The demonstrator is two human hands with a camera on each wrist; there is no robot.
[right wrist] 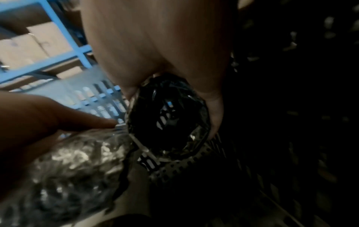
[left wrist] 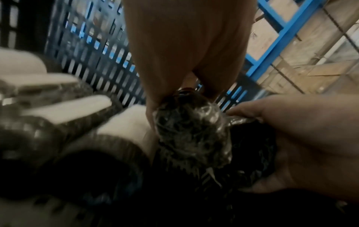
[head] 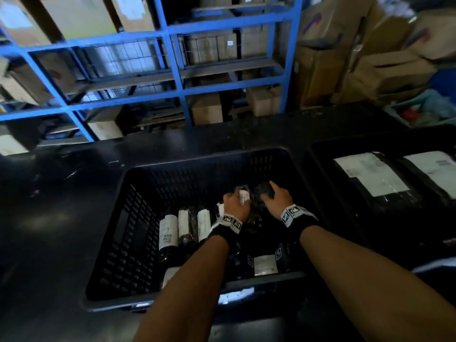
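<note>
Reaching into a black crate [head: 197,166], a person is gripping two wrapped bottles toward its far edge: left hand [head: 235,206] curling round the white-labelled bottle [head: 243,194], right hand [head: 277,199] round the dark bottle [head: 263,190]. Other bottles [head: 169,230] are lying along the crate's left side (work seemingly midway).

L bundle [head: 243,195]: dark, clear-wrapped, w/ white label, held up in crate [head: 138,230]. R bundle [head: 263,190]: blk glossy wrap, just beside.
</note>
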